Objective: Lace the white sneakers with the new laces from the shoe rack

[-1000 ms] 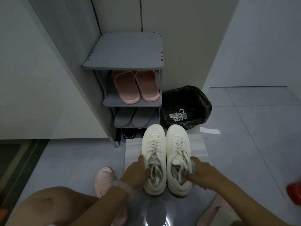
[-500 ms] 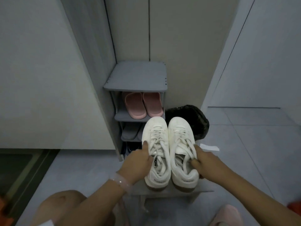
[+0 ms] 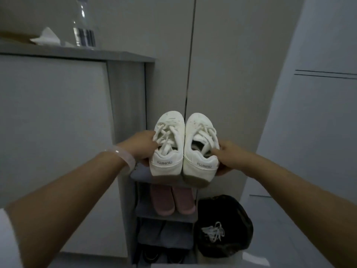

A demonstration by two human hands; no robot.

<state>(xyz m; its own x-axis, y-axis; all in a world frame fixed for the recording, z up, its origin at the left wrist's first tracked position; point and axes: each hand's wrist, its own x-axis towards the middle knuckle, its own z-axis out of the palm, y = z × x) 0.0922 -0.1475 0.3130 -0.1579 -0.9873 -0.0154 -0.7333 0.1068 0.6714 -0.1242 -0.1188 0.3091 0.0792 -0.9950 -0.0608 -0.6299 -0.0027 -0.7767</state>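
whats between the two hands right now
In the head view, only the pair of white laced sneakers: the left hand grips the left sneaker, the right hand grips the right sneaker, the sneakers side by side.

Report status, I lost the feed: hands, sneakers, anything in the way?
Left hand grips left sneaker, right hand grips right sneaker. Both laced, held above shoe rack top. Nothing in the way.
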